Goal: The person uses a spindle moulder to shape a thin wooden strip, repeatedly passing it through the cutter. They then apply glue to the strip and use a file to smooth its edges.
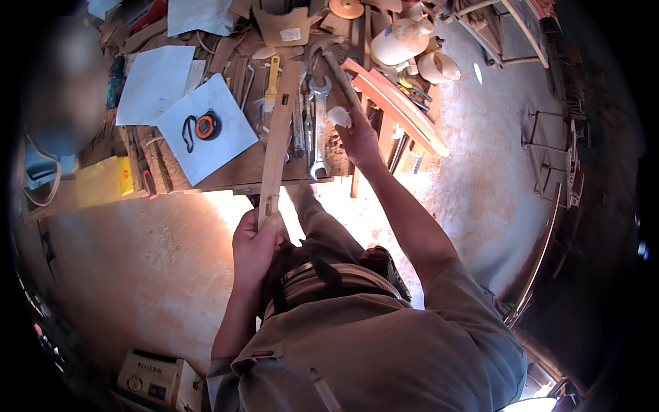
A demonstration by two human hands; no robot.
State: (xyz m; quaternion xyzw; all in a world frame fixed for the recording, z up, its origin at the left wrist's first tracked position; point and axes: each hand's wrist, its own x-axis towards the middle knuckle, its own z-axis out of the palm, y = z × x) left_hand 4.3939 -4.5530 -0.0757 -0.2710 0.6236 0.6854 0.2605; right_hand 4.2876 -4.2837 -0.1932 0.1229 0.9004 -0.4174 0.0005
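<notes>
Above the left hand (255,242), its gripped wooden strip (277,137), benchward.

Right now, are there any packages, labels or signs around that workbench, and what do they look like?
Cardboard piece: top of bench, brown, with a small white label.
Yellow box: bench's left end, flat, red mark.
Pale box: on floor, lower left, cream with dark print.

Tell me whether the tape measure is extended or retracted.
Retracted: the tape measure lies on a white sheet with no blade drawn out, only its dark strap looped beside.
</notes>
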